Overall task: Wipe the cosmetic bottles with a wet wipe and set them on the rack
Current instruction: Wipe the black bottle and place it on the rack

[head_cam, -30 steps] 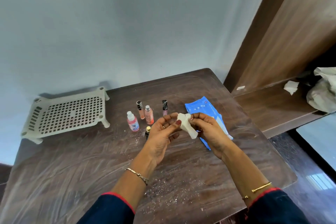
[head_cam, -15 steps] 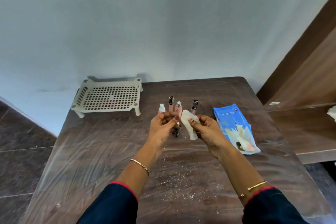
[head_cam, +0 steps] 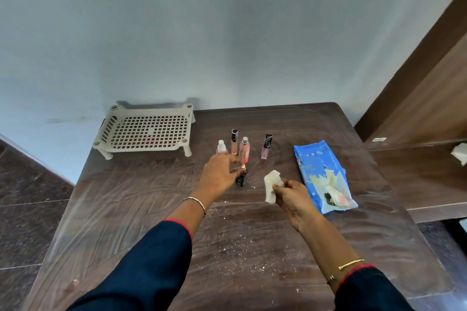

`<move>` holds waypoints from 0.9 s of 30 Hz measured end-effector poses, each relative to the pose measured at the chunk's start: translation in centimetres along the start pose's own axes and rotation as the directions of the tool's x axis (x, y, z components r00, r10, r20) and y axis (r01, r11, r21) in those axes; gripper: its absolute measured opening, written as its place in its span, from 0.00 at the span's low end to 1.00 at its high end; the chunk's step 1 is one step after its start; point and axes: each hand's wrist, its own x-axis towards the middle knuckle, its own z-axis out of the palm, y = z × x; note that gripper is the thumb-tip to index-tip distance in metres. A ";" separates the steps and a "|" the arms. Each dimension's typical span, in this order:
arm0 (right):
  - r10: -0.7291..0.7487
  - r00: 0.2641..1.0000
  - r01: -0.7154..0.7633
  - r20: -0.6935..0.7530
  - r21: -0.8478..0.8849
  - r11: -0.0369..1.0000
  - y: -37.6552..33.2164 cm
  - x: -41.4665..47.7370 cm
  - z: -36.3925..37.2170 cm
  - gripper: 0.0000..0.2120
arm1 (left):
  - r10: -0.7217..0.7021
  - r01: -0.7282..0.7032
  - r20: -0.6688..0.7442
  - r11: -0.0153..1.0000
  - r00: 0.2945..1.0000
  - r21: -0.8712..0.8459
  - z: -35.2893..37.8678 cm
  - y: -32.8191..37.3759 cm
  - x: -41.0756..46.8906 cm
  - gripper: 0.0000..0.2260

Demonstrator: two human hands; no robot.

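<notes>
Looking down on a dark wooden surface (head_cam: 151, 209), streaked with pale smears and dotted with white crumbs.

Pinching a crumpled wet wipe (head_cam: 271, 185) in the right hand (head_cam: 290, 197), with the fingers and thumb curling round its lower edge. Holding it just above the surface, between the small dark bottle (head_cam: 242, 179) and the blue wipes pack (head_cam: 321, 171).

Reaching forward with the left hand (head_cam: 218, 175), knuckles up, fingers bending down beside the pale cap of the small dark bottle. Not being able to tell whether gripping that cap or only curling just next to it.

Finding the small dark bottle upright on the surface, nearest of the group. Finding four more upright behind it in a loose row:
- a white-capped pink bottle (head_cam: 221, 146), partly hidden behind the left knuckles
- a slim black-capped tube (head_cam: 234, 141)
- a pink spray bottle (head_cam: 244, 149)
- a lilac gloss tube (head_cam: 266, 148), a little apart to the right

Finding the cream grid rack (head_cam: 149, 131) at the far left corner, against the wall and left of the row, with every bottle standing off it.

Finding the blue wipes pack lying flat at the right, flap open, white wipe showing at the near end. Wearing dark blue sleeves with red cuffs and a thin bangle on each wrist.
</notes>
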 end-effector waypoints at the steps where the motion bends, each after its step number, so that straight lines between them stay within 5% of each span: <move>1: -0.003 1.000 0.003 0.000 -0.010 1.000 0.0 -0.1 -0.1 0.11 | 0.004 -0.004 0.002 1.000 1.000 0.001 0.2 0.0 0.1 0.11; 12: -0.046 0.997 0.046 -0.061 0.006 0.999 -0.3 -0.2 -0.7 0.12 | 0.112 -0.117 0.043 0.982 0.993 0.145 0.8 0.1 0.8 0.08; 20: -0.334 0.929 0.322 -0.159 -0.098 0.942 -1.7 -0.7 -0.6 0.08 | -0.094 0.094 0.014 0.944 0.995 -0.316 -0.2 0.9 0.0 0.07; 24: -0.655 0.755 0.614 -0.035 -0.312 0.725 -3.1 -2.2 0.2 0.12 | -0.111 0.130 0.069 0.874 0.991 -0.468 -2.1 1.9 -0.9 0.04; 27: -0.851 0.459 0.828 0.256 -0.472 0.304 -4.0 -3.4 1.2 0.10 | -0.115 0.146 0.090 0.798 0.989 -0.584 -3.1 2.8 -1.5 0.04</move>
